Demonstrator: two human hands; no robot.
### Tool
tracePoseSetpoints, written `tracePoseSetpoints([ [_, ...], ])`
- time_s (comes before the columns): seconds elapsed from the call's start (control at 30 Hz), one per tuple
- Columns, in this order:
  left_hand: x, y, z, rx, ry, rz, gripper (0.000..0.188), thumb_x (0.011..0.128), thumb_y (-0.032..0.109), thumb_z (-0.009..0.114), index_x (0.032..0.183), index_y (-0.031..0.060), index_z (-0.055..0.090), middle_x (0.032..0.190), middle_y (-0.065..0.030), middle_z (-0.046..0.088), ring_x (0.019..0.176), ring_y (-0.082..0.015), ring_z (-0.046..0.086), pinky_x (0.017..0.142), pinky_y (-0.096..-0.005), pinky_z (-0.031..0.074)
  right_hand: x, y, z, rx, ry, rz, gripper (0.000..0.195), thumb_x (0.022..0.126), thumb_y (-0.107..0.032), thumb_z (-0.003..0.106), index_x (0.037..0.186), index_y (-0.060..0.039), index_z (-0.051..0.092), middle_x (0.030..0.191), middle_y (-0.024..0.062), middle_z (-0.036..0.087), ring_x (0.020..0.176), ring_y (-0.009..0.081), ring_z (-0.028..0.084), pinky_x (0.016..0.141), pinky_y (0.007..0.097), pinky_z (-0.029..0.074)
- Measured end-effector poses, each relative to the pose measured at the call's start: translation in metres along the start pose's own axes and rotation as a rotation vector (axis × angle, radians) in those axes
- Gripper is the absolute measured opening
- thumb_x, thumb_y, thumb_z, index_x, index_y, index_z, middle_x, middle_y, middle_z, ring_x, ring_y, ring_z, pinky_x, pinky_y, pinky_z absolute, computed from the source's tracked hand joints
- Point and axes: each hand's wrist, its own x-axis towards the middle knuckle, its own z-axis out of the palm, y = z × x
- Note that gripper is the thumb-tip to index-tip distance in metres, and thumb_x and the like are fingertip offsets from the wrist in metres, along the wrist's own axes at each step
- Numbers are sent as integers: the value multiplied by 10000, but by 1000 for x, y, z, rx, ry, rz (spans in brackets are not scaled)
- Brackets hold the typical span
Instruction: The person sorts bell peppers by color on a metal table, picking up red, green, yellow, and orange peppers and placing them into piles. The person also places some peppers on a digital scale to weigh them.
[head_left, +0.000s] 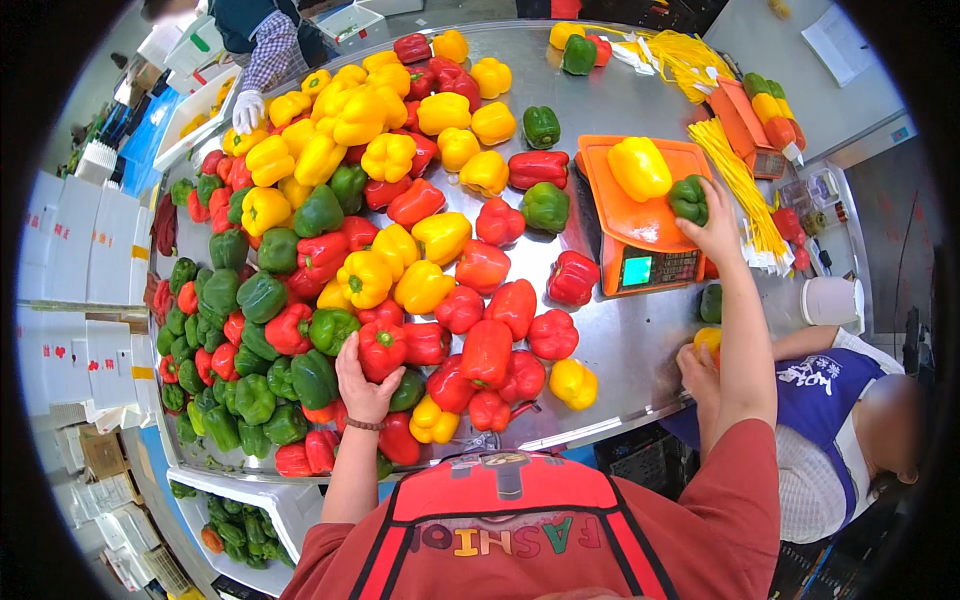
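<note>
My right hand (712, 225) grips a green bell pepper (688, 200) at the right edge of an orange digital scale's pan (630, 217). Beside that pepper, a yellow bell pepper (640, 169) rests on the pan. The scale's display is lit. At the pile's near side, my left hand (365, 386) has its fingers around the lower left of a red bell pepper (382, 349); a green pepper (334, 331) touches it on the left. Loose red peppers (487, 352), yellow peppers (424, 287) and green peppers (262, 297) surround it on the metal table (637, 341).
A co-worker (817, 420) at the right has hands by a yellow pepper. Another person's gloved hand (248, 112) is at the far left. Yellow ties (739, 180), bundled peppers (775, 120) and a white tub (831, 301) lie right. A foam box (300, 499) of peppers stands below the near edge.
</note>
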Motion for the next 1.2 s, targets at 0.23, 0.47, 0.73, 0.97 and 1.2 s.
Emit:
tracePoseSetpoints([
  [0.23,1,1,2,-13,-4,-2,896,600,223,836,1355,35,392,1284,-190,490,1167,-379,476,1001,-450,388,5,79,20,831,282,573,567,791,-373,714,1251,-99,526,1158,103,589,1036,276,578,863,348,481],
  [0.47,0,0,0,-10,-5,-7,892,597,218,836,1350,36,395,1279,-191,493,1157,-379,479,997,-450,389,-1,89,5,1659,410,1162,501,871,-525,550,1250,-203,495,1184,62,555,1010,241,555,785,367,500],
  [0.73,-2,-2,1,7,14,-3,913,588,224,843,1358,39,388,1282,-186,493,1161,-377,478,999,-451,388,-1,119,54,241,225,879,620,767,-423,698,1210,-22,533,1184,175,588,1072,333,566,898,395,456],
  [0.97,0,1,1,2,-1,-11,914,587,225,846,1358,47,388,1286,-176,494,1163,-374,478,998,-451,391,2,114,51,26,3,770,540,815,-408,576,1180,-10,586,1187,228,587,1142,358,540,952,424,430],
  [1.2,-1,-2,3,5,12,3,907,586,224,844,1353,44,394,1278,-180,494,1159,-375,480,1001,-452,388,45,41,38,519,381,328,443,902,-248,595,1251,16,528,1263,167,562,1159,248,538,984,345,404],
])
